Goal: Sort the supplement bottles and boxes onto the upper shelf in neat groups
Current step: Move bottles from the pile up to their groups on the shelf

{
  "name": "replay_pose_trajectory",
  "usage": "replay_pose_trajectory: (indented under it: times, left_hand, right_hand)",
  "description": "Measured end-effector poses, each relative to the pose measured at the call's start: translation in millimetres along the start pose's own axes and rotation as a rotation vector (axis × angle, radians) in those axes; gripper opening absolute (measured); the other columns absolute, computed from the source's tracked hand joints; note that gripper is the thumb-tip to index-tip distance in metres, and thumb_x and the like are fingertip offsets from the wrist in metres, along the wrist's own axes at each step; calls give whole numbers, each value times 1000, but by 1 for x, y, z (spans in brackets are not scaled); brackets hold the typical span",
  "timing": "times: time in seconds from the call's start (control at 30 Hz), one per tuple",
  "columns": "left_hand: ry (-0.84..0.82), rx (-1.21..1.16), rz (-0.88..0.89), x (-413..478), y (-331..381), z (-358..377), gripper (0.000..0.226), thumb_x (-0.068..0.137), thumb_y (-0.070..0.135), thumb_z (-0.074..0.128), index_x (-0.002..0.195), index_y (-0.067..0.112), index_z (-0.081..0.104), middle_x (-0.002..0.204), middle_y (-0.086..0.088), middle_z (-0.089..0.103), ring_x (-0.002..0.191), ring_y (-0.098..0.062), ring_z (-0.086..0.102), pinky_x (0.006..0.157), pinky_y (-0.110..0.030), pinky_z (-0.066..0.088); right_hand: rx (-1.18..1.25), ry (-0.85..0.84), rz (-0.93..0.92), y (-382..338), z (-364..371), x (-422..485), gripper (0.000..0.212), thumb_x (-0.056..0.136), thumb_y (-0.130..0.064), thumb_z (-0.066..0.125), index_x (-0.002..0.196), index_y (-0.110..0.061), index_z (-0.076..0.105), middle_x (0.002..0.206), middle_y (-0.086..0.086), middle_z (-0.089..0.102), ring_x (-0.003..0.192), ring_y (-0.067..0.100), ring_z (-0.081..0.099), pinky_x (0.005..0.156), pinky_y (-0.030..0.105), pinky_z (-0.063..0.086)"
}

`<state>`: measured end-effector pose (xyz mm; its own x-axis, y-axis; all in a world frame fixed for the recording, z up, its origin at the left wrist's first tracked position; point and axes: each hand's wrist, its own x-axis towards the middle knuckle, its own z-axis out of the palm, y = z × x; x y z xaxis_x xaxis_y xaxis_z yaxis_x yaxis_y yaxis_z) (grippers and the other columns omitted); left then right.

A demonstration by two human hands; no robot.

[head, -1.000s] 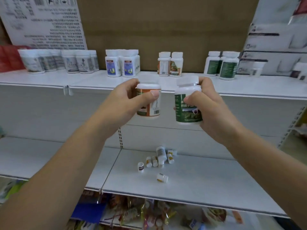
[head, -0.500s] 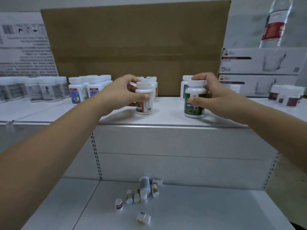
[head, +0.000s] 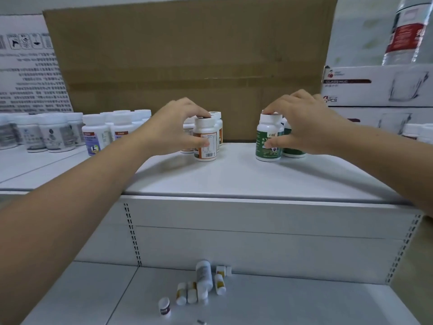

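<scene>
Orange-label bottle [head: 205, 139] and green-label bottle [head: 268, 141] stand apart, well back from the upper shelf [head: 234, 179] edge; left hand [head: 173, 130] and right hand [head: 307, 127] fingers grip them.

white metal shelving [head: 257, 181], brown cardboard backing [head: 187, 55], printed poster [head: 28, 73]

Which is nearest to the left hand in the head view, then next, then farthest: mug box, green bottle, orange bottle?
1. Orange bottle: held by the left hand itself.
2. Green bottle: to the right, held by the right hand.
3. Mug box: far right, at the back.
</scene>
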<state>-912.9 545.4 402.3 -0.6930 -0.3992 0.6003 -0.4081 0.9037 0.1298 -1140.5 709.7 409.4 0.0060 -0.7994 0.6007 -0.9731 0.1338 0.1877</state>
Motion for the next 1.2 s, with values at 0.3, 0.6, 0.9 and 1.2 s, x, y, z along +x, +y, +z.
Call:
replay_pose_trajectory:
  times: [0.3,0.6,0.9,1.2]
  left_hand:
    - [61,-80,22,-3,-6,10,52,76,27,81,124,26,61,116,11,51,110,-12,50,96,-29,40]
    - [7,-169,-92,-12,-4,9,65,77,33,79,133,26,48,126,7,50,110,-8,51,89,-19,39]
    - [-162,43,-198,-60,-3,-37,48,88,46,63,129,23,52,121,6,55,106,-11,52,85,-26,39]
    - [-206,147,-154,-160,2,-70,47,91,52,53,130,26,53,128,6,53,114,-15,52,88,-31,41]
  right_hand:
    - [-73,71,38,6,17,2,64,77,-49,71,132,-23,51,130,-2,56,126,24,35,94,41,26]
    - [-156,102,31,0,21,-1,58,79,-43,72,129,-20,52,130,-1,56,126,27,40,96,46,27]
    - [-94,-12,9,-41,-22,-26,46,89,-42,57,131,-25,52,134,1,52,121,28,44,97,44,33]
    - [93,-93,129,-123,-34,-94,45,89,-49,49,126,-25,56,129,3,56,120,25,48,99,43,40]
